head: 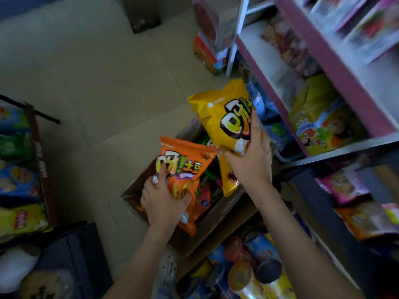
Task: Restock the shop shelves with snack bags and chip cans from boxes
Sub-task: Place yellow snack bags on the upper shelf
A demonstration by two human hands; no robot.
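floor: a pale tiled floor (86, 72) fills the top left of the view.
shelves: a white shelf rack with pink edges (323, 61) stands on the right. bright snack packs sit on it, and one big yellow-green pack (319, 119) lies on the middle level. this part is blurry.
box: an open brown cardboard box (216, 219) sits on the floor just beside the shelves. dark snack packs (207, 190) lie inside it.
cans: round chip cans (244, 277) lie close together at the bottom, near the box.
side box: a second brown box (40, 152) on the left holds blue, green and yellow chip bags (15, 180).
left hand: the left hand (162, 201) is over the open box. its fingers are curled round the bottom part of a crinkly orange snack bag (185, 156), with one finger pressed on the front. the bag stands up above the box.
right hand: the right hand (252, 156) is higher and nearer the shelves. it grips a shiny yellow snack bag (222, 117) round its lower middle. the bag is tilted, with its top pointing away from the person, close to the pink shelf edge.
arms: both bare arms reach forward from the bottom of the view.
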